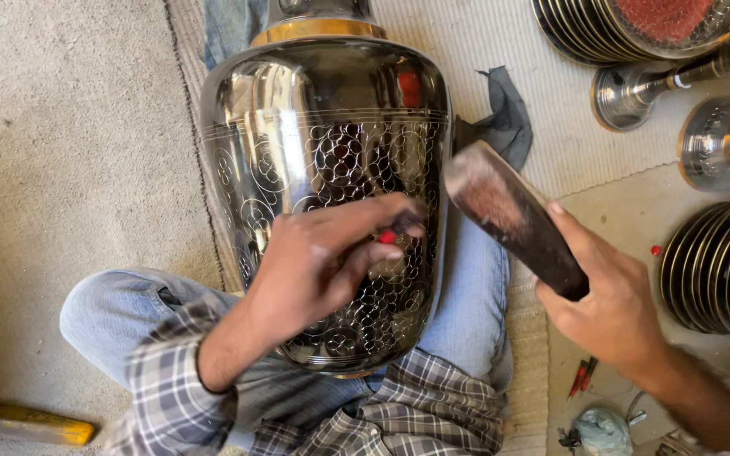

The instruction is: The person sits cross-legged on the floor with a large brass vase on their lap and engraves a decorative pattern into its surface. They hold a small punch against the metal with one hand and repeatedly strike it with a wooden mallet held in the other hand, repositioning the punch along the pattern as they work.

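The large metal vase (323, 169) lies across your lap, its long axis running straight away from you: the rounded base sits against your checked shirt (399, 414) and the gold-banded neck (318, 29) points to the top of the view. It rests between your jeans-clad knees (120, 312), over a ribbed pale mat (568, 127). Its body is polished to a dark mirror, and a field of engraved circles and curling lines covers the lower half, bounded above by thin incised rings around the shoulder; a small red reflection shows near the upper right of the shoulder. Your left hand (323, 262) is pressed on the engraved area, fingers pinched tightly around a small tool with a red tip (388, 237), set against the metal. Your right hand (610, 295) is wrapped firmly around a dark wooden mallet-like block (513, 215), which slants up and left, its worn pale end just beside the vase's right flank. A dark cloth (504, 114) lies behind that end. To the right stand stacked gold-rimmed plates (720, 266), more stacked plates at the top edge, one with a red centre (661, 17), and two shiny metal goblets lying on their sides (678, 84). A yellow-handled tool (23, 420) lies at lower left on the concrete floor (69, 152). No labels or packages are readable.
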### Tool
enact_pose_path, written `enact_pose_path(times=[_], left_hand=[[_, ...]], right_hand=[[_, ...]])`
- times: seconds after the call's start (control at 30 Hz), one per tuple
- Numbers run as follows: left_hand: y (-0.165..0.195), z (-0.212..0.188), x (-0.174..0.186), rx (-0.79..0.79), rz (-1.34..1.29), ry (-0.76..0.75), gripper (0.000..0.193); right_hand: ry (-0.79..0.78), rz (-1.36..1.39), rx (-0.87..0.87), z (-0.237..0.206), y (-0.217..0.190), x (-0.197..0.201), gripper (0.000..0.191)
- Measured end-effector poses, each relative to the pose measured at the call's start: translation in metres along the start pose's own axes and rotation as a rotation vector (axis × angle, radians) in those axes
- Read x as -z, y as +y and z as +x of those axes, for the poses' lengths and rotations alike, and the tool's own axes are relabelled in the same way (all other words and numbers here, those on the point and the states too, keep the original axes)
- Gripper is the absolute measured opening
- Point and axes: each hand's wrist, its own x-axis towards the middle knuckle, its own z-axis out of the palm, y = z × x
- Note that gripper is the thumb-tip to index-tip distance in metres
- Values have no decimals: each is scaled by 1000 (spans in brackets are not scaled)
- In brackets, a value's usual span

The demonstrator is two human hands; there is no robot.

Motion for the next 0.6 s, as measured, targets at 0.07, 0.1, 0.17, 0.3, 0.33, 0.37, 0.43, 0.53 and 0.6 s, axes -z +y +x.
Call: enact_pose_path(times=[0.07,0.1,0.17,0.3,0.33,0.37,0.43,0.53,0.6], left_hand=[[-1,12,6,-24,-10,-164,37],[-2,17,10,-14,-2,-259,41],[-2,28,14,-24,18,-413,51],[-4,49,14,-94,-39,-605,66],[-5,53,14,-112,-79,-643,68],[-6,56,14,-109,-58,-681,67],[-7,60,14,-105,-16,-757,67],[-8,58,13,-243,41,-711,67],[-8,51,15,-210,-45,-614,61]], right_hand=[[50,74,-100,-20,4,-17,84],[74,113,-150,-29,5,-25,84],[133,210,-215,-46,6,-42,83],[356,716,-232,-74,9,-54,83],[363,649,-211,-78,10,-57,74],[368,582,-191,-81,10,-59,65],[379,447,-152,-84,9,-63,47],[373,368,-170,-82,4,-64,29],[333,481,-276,-77,0,-61,26]])
